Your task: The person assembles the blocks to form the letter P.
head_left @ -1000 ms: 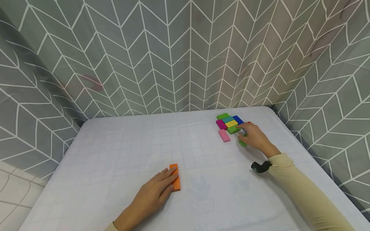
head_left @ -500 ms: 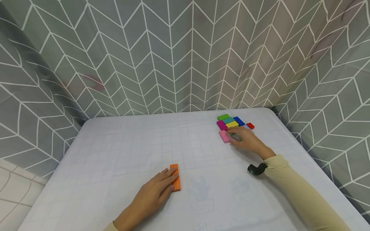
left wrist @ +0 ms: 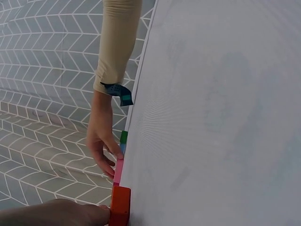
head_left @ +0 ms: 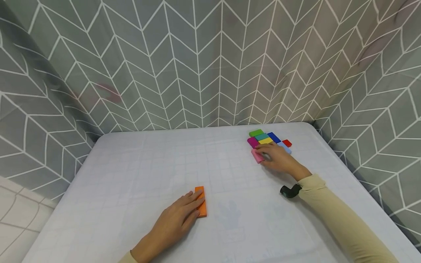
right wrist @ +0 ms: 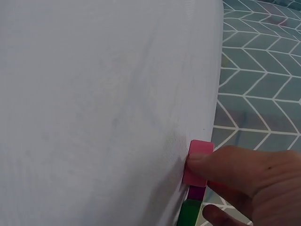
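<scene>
My left hand (head_left: 174, 221) rests on an orange block (head_left: 203, 210) near the middle of the table, its fingers laid straight across the top. In the left wrist view, the same orange block (left wrist: 120, 206) stands at the fingertips. Toward the back right, my right hand (head_left: 279, 159) pinches a pink block (head_left: 257, 156) between thumb and fingers. The right wrist view shows the thumb pressed on the pink block (right wrist: 200, 162), with a green block (right wrist: 189, 214) below the hand. The palm hides part of the group of blocks in the head view.
Beside the right hand lie flat blocks: magenta (head_left: 253, 142), green (head_left: 255, 133), teal (head_left: 262, 136), yellow (head_left: 265, 140), dark blue (head_left: 274, 137), light blue (head_left: 285, 147) and red (head_left: 287, 143). A patterned curtain (head_left: 197, 65) surrounds the white table (head_left: 138, 164) at the back and sides.
My right hand has moved left from the green blocks to the pink block and taken hold of it. The red block has come into fuller view. My left hand has stayed on the orange block.
</scene>
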Demonstrator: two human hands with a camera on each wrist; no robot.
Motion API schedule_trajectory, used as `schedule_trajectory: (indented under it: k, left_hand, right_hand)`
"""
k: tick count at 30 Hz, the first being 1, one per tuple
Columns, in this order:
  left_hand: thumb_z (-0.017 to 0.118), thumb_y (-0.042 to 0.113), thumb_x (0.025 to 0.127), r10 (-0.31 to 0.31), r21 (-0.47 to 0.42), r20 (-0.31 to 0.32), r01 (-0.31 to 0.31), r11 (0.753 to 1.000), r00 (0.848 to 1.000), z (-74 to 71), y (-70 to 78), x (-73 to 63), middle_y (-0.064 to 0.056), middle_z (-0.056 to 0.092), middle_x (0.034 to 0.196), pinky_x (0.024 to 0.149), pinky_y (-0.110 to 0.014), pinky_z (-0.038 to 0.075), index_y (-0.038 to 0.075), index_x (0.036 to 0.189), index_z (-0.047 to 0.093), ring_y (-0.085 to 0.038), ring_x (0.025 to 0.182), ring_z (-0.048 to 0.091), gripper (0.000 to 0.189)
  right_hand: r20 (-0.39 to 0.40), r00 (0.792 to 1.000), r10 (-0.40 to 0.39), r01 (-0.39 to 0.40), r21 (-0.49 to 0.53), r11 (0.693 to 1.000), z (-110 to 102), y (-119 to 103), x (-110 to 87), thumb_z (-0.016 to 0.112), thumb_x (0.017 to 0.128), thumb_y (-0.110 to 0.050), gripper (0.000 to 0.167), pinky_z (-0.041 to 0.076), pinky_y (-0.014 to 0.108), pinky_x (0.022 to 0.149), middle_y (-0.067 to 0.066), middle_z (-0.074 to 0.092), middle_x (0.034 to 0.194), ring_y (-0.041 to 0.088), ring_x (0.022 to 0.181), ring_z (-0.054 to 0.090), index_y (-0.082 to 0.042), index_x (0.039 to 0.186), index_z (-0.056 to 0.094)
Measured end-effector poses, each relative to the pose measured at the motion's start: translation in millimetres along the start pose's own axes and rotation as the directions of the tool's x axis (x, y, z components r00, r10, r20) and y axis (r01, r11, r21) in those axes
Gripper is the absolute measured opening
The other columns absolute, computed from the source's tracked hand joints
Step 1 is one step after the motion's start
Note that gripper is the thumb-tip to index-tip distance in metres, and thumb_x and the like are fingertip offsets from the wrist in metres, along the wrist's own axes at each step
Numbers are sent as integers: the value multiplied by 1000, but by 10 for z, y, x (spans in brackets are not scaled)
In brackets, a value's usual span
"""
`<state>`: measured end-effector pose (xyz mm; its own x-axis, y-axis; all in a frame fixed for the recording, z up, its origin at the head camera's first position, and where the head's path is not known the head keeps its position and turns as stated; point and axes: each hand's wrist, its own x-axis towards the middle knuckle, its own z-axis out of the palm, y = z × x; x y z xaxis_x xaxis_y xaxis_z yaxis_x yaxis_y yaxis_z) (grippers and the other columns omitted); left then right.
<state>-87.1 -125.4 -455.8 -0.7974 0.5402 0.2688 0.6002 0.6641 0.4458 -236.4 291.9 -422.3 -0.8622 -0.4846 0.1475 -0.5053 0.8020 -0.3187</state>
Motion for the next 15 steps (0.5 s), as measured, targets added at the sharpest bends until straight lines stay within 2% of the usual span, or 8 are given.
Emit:
schedule_trajectory:
  k: [8,15]
  left_hand:
    - [68,21,103,14,2,-10,-14,1000,1000,-11,9,3,2,53,153,111,-47,43,14,142,66,-26,142,48,40]
    - [69,20,102,36,5,-28,-36,999,999,-4,0,2,1,54,153,111,-46,43,13,141,67,-27,141,49,39]
  right_hand:
    - [-5,1000,-24,24,-20,1000,-8,3,13,87,85,-14,42,45,66,100,18,64,133,43,127,51,0,122,73]
    - [7,1000,-23,23,33,999,-8,30,8,87,86,-16,41,49,61,98,16,66,129,41,122,53,-2,121,71]
